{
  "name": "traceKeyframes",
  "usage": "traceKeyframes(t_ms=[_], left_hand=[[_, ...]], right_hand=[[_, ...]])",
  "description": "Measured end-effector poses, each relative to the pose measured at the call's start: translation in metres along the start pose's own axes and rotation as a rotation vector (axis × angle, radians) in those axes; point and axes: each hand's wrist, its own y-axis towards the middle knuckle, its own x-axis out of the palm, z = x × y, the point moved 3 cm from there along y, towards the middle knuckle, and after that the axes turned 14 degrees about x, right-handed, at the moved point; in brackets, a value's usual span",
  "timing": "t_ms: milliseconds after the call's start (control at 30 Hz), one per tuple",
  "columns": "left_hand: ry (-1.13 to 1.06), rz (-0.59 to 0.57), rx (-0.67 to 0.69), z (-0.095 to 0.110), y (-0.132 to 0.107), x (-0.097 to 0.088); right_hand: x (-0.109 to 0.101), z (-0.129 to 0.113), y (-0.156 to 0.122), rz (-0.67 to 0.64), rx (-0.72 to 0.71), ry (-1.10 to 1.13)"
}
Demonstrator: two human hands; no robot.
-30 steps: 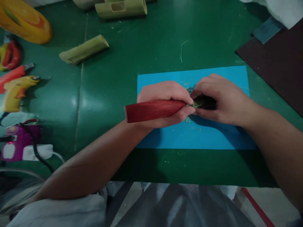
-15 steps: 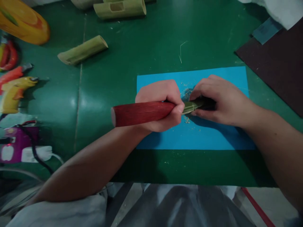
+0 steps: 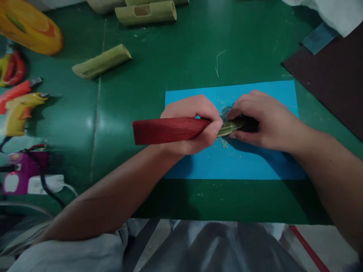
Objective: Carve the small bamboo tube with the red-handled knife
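My left hand [image 3: 195, 124] is wrapped round a tool with a thick red wooden handle [image 3: 167, 131]. The handle's butt points left, and the working end is hidden by my fist at the bamboo. Across from it, my right hand [image 3: 261, 119] grips a green bamboo piece [image 3: 231, 127] between thumb and fingers, its far part hidden under my palm. Cut lines show on the bamboo's near end. Both hands are over a blue sheet [image 3: 241, 166], where fine shavings [image 3: 225, 142] lie scattered around the bamboo.
On the green table [image 3: 147, 87] lie a cut bamboo tube [image 3: 102, 62] and a notched bamboo tube [image 3: 147, 13]. At left are a yellow glue gun [image 3: 21, 113], red-and-yellow pliers [image 3: 14, 70], an orange cutter [image 3: 15, 96] and a purple power block [image 3: 25, 170]. Dark board [image 3: 331, 71] lies right.
The red handle's butt end has lifted and turned slightly as my left hand tilted and shifted a little toward the bamboo. My right hand stays almost still.
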Motion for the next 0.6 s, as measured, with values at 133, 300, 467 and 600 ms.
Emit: traceKeyframes(t_ms=[133, 300, 467, 600], left_hand=[[-0.034, -0.096, 0.017, 0.0031, 0.0076, 0.0027], [-0.035, -0.126, -0.016, 0.003, 0.0087, 0.003], [-0.038, -0.041, 0.069, -0.0015, 0.0066, 0.0031], [-0.011, -0.032, 0.098, -0.0035, -0.0005, -0.0032]], right_hand=[[0.0, 0.0001, 0.0, 0.003, -0.009, 0.013], [0.0005, 0.0015, -0.0001, 0.006, 0.014, 0.019], [0.0015, 0.0014, -0.0012, 0.047, -0.006, 0.032], [0.0016, 0.0001, -0.001, 0.032, -0.001, 0.027]])
